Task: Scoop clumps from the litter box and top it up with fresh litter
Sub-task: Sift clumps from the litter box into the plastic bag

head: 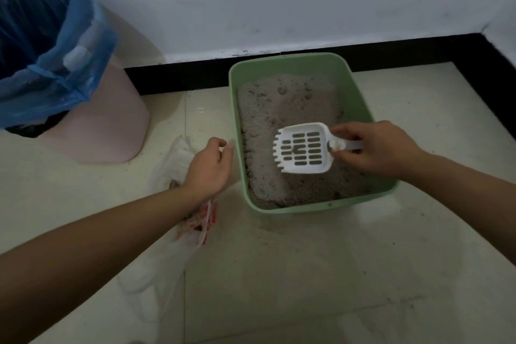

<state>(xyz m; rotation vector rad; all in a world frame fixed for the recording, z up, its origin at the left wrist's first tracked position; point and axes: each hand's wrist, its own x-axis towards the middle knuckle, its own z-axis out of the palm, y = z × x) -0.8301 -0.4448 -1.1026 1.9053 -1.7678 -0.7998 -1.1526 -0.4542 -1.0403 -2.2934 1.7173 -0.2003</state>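
The green litter box [358, 105] is sitting on the pale tiled floor [307, 274], close to the black baseboard [195, 75] under the wall. Grey litter [279, 109] is lying unevenly inside it. A white slotted scoop [303, 148] is hovering low over the near half of the litter, its toothed edge pointing left. The right hand [374, 148] is gripping the scoop's handle, its fingers [343, 131] pinching it from above and below. The left hand [208, 173] is hanging just beside the box's left rim, its fingers [222, 145] loosely curled with nothing seen between them. Under that wrist a crumpled white plastic bag [178, 159] with red print is lying on the floor. Farther left, a pink bin [111, 126] is standing with a blue liner [69, 70] folded over its rim.
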